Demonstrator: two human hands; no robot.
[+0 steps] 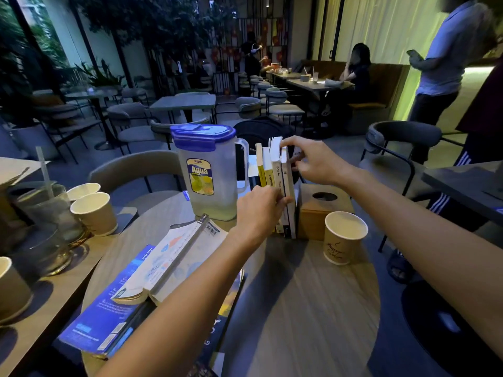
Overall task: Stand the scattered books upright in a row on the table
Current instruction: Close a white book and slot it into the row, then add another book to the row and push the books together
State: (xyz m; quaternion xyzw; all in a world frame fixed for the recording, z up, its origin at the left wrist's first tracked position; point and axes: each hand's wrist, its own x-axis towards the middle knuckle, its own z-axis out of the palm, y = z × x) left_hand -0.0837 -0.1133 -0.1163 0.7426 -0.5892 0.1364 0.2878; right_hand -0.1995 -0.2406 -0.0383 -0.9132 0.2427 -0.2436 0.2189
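Observation:
Several thin books [275, 170] stand upright in a row at the far side of the round wooden table [313, 295], between a pitcher and a wooden tissue box. My left hand [258, 210] grips the near lower edges of these books. My right hand [313, 161] pinches the top of the rightmost white book. Near the left edge a pile of books [152, 270] lies flat: a white one on top, a blue one [109, 317] below it, and a dark one partly hidden under my left forearm.
A clear pitcher with a blue lid [206, 172] stands left of the row. A wooden tissue box [321, 210] sits right of it, with a paper cup [344, 238] in front. More paper cups [94, 213] and glasses crowd a side table at left. Chairs ring the table; people stand at right.

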